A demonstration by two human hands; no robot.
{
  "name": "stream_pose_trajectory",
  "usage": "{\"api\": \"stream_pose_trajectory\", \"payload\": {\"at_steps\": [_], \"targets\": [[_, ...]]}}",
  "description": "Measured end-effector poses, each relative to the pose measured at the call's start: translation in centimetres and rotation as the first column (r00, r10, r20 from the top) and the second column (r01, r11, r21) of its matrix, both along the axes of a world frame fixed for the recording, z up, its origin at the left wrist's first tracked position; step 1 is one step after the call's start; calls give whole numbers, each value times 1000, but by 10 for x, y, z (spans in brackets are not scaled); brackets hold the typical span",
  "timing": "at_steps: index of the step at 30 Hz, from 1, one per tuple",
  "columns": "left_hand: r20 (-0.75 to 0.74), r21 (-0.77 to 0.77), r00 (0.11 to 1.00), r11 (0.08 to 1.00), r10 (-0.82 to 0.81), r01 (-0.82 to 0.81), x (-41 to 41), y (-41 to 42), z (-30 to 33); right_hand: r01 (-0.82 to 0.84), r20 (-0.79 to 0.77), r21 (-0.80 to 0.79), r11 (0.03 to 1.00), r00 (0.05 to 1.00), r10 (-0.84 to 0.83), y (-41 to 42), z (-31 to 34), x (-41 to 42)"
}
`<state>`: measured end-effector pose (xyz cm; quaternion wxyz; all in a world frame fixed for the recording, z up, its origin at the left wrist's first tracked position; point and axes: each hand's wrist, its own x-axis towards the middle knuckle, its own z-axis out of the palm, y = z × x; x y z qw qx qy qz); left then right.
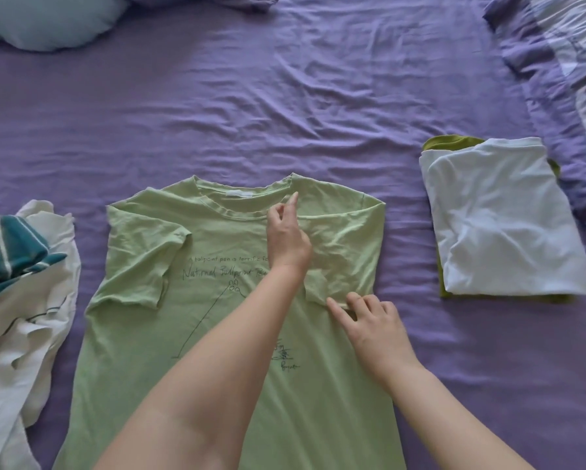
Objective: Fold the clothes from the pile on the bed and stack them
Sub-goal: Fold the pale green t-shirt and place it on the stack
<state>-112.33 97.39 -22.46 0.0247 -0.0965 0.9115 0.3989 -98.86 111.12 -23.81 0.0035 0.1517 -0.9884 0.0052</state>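
Up near the collar, the left hand [286,239] has its index finger straight and pointing at the neckline, the other fingers [274,215] loosely curled; whether they pinch the cloth cannot be told. Its forearm crosses the shirt's chest print from the lower left. Right hand [374,329] lies lower, fingers spread and mostly straight, tips pressing on the hem of the folded-in sleeve [339,262]; nothing is grasped.

Both hands are on a light green T-shirt [217,334], face up on the bed, collar away from the person, body running down to the near edge of view. Black handwritten lettering and a thin line drawing cross the chest, partly hidden by the left forearm. The shirt's right-side sleeve is folded inward over the chest, leaving a straight edge on that side. The other sleeve [139,256] is also turned in, rumpled.

Right of the shirt, well apart: a stack of folded clothes [501,225], white garment on top, an olive-green one under it showing at the far and near edges.

Left of the shirt, just beside it: the unfolded pile [23,317], white cloth with thin dark lines, and a teal piece with white stripes [10,252] on top.

All on a wrinkled purple bedsheet [284,96]. Pale blue pillow [44,18] at far left; patterned purple-and-white bedding [566,62] at far right.
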Motion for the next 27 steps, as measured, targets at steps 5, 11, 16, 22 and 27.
{"api": "stream_pose_trajectory", "payload": {"at_steps": [5, 11, 16, 22, 27], "targets": [[287, -407, 948, 878, -138, 251, 76, -33, -18, 50, 117, 133, 990, 991, -66, -19, 3, 33], [357, -375, 876, 809, -326, 453, 199, -81, -13, 149, 111, -183, 972, 985, -130, -72, 18, 111], [323, -288, 857, 821, -402, 493, 296, -126, 12, 199, 199, -402, 894, 972, -126, -116, 25, 194], [164, -300, 781, 724, -603, 622, 385, -176, 31, 313, 323, -477, 821, 932, -167, -147, 29, 284], [210, -271, 764, 714, -610, 645, 426, -199, 27, 415, 394, -466, 782, 888, -237, -159, 34, 324]]}}
